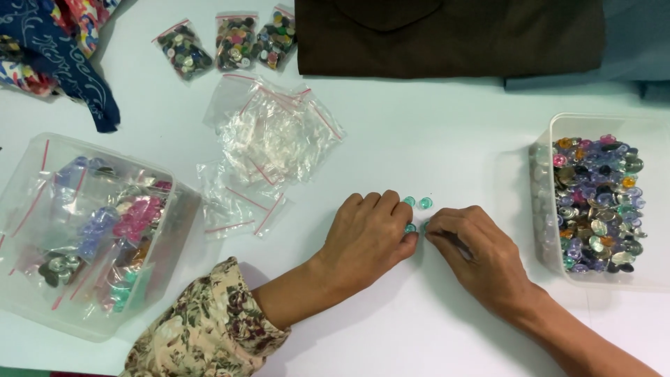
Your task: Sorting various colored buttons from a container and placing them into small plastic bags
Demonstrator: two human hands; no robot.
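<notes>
You're pinching teal beads (pixel 417 203) on the table (pixel 433 139) w/ both hands: left hand (pixel 370 234) fingertips together, right hand (pixel 474 248) too, nudging them into a tight cluster btwn the tubs.

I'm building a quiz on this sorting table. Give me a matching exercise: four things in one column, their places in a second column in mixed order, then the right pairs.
Things:
1. teal beads
2. brown cloth
3. empty zip bags
4. tub of loose beads

Places:
A. far right of the table
B. top edge, right of centre
C. at the fingertips of both hands
D. middle of the table, left of the hands

Pairs: 1-C, 2-B, 3-D, 4-A

The left hand and right hand meet over the teal beads.
</notes>
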